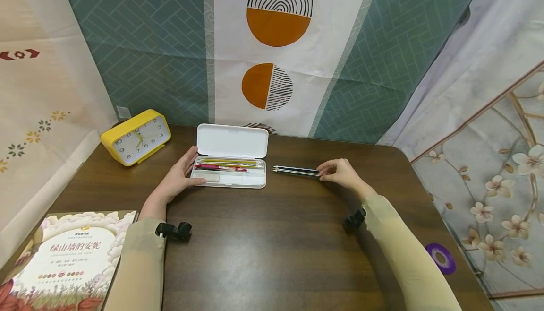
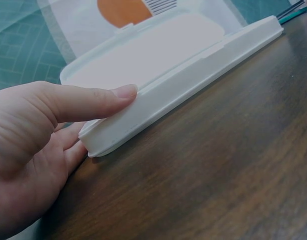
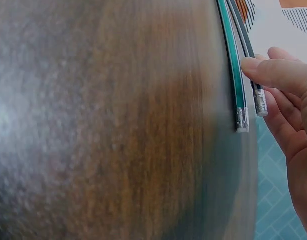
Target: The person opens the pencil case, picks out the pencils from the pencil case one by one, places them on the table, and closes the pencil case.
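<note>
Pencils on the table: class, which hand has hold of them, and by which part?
The right hand pinches the pencils at their eraser ends; its fingers lie over them beside the metal ferrules.

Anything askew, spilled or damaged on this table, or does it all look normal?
Nothing stands out. The pencil case lies open and flat with pens inside, the left hand resting on its end. Two pencils lie side by side on the table beside it, at the right hand. The clock leans back, apparently on its stand.
</note>
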Demonstrator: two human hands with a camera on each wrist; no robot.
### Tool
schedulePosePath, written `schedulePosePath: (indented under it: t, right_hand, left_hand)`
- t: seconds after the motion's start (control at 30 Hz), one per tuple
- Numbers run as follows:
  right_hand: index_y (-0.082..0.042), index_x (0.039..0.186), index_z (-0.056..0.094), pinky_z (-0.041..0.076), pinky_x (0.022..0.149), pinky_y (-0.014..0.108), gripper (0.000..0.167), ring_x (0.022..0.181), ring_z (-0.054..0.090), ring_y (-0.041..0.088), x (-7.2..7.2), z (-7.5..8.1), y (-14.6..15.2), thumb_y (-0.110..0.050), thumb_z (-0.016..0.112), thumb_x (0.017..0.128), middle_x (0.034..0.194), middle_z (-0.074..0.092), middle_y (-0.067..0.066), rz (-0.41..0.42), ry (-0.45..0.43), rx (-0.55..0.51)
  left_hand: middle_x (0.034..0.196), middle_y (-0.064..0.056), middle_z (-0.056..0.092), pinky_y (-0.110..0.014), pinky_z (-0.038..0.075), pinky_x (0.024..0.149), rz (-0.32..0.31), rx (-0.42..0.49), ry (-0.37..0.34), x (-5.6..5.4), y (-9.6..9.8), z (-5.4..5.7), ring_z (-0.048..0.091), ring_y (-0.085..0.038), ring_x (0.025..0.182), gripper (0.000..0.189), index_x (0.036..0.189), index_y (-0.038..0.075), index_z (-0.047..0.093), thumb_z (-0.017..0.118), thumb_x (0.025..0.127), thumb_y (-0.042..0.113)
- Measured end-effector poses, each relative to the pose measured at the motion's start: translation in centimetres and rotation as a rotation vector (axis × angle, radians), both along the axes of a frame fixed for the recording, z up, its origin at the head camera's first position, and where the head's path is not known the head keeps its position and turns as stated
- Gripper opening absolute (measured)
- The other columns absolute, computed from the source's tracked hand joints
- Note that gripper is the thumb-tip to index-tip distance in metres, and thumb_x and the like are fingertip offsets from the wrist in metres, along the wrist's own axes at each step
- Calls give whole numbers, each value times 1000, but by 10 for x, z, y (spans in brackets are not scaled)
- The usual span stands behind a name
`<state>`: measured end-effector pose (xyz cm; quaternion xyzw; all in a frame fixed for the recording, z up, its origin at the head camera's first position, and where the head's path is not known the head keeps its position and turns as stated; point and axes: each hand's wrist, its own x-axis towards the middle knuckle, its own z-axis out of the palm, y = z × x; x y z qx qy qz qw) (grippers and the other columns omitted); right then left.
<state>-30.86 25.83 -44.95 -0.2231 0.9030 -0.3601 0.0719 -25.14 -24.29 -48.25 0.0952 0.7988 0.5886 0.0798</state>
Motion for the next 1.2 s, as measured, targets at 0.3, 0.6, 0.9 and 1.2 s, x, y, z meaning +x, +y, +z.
schedulePosePath:
  t: [0.3, 0.6, 0.9, 1.2]
  right_hand:
    - [-1, 101, 74, 54, 65, 19, 22, 76, 71, 17, 0, -3, 3, -3, 78, 79, 86, 76, 10, 14, 18, 35]
    - [-2, 101, 74, 55, 69, 18, 22, 80, 73, 19, 0, -5, 4, -4, 79, 80, 88, 76, 10, 27, 2, 64]
    - [-2, 101, 74, 59, 75, 28, 22, 82, 73, 20, 0, -6, 3, -3, 78, 80, 89, 76, 9, 47, 23, 95]
    - [-1, 100, 74, 60, 77, 36, 22, 83, 73, 24, 1, -5, 2, -1, 78, 79, 90, 76, 11, 57, 38, 106]
  left_hand:
    - [166, -8, 2, -50, 14, 122, 2, -6, 3, 1, 1, 2, 7, -29, 153, 109, 158, 12, -1, 77, 83, 9]
    - [166, -7, 2, -50, 14, 122, 2, -10, -1, 2, 1, 3, 8, -29, 152, 109, 159, 14, -1, 77, 83, 11]
    - [166, -8, 2, -50, 14, 122, 7, -11, -2, 1, 1, 4, 7, -29, 153, 109, 159, 13, -1, 77, 83, 10]
    - [166, -11, 3, -51, 16, 121, 9, -10, 7, 1, 2, 3, 9, -31, 152, 109, 159, 12, 1, 78, 82, 11]
